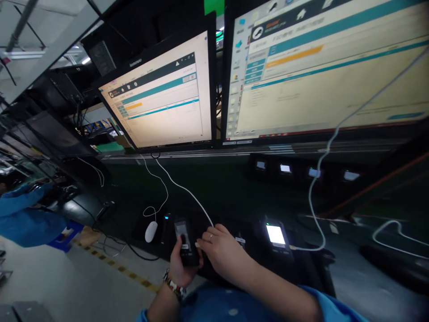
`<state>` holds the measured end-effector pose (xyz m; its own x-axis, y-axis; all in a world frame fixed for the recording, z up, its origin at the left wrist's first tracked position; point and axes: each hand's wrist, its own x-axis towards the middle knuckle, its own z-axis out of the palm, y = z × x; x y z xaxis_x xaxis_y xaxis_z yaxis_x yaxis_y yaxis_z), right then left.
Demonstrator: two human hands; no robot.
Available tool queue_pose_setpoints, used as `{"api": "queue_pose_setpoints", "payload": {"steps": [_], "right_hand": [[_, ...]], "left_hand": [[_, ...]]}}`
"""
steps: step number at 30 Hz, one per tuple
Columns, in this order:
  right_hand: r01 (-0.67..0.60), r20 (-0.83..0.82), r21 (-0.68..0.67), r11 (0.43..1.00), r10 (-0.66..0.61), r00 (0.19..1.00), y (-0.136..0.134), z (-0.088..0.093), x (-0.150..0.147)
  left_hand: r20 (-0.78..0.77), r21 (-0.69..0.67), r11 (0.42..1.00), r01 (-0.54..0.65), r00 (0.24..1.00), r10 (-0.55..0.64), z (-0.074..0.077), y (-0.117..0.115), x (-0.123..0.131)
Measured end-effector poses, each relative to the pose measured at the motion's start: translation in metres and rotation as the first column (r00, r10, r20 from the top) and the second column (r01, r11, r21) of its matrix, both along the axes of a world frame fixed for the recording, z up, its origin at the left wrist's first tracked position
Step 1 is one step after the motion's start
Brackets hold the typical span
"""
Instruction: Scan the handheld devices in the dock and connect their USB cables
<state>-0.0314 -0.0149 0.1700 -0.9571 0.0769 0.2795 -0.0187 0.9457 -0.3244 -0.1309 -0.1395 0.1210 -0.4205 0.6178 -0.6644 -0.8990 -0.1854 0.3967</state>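
Note:
My left hand (pixel 181 266) is wrapped round a black handheld device (pixel 188 248) with a small screen, held tilted above the bench. Close to the device's right side, my right hand (pixel 223 250) pinches the end of a white cable (pixel 187 190) that runs down from under the left monitor. Whether its plug touches the device cannot be made out. Further right lies a second black device (pixel 276 235) with a bright white screen, and another white cable (pixel 317 214) meets its side. A white mouse (pixel 151 231) rests left of my hands.
Two monitors (pixel 161 103) stand along the back, the right monitor (pixel 328 80) crossed by a hanging cable. Several small lit screens (pixel 285 168) sit in a row below it. At far left is a person in a blue sleeve (pixel 30 219), near a blue stool (pixel 69 235).

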Motion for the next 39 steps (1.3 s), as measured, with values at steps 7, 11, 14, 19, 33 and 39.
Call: {"api": "queue_pose_setpoints", "payload": {"steps": [7,11,14,19,33,39], "right_hand": [[-0.031,-0.085,-0.010,0.999,0.030,0.996,0.008,-0.010,0.002],[-0.131,-0.055,-0.071,0.989,0.128,0.990,0.015,-0.004,0.001],[-0.053,-0.124,-0.057,0.997,0.046,0.991,0.013,-0.003,0.001],[0.011,-0.173,-0.067,0.998,-0.022,0.985,0.009,-0.007,0.002],[0.181,0.103,-0.075,0.981,-0.173,0.979,0.010,-0.077,0.010],[0.674,0.081,-0.033,0.738,-0.671,0.737,0.069,-0.124,0.122]], "left_hand": [[-0.074,-0.011,0.993,0.117,0.990,-0.118,-0.006,0.001,-0.007],[-0.184,0.051,0.974,0.220,0.961,-0.207,-0.011,0.000,-0.015],[-0.240,0.055,0.967,0.250,0.943,-0.230,-0.008,0.004,-0.018],[-0.297,0.057,0.974,0.221,0.935,-0.195,0.003,0.011,-0.015],[-0.601,-0.555,0.827,0.089,0.644,-0.473,-0.056,0.038,-0.101],[-0.670,-0.720,0.683,-0.124,0.382,-0.637,-0.060,0.028,-0.120]]}}
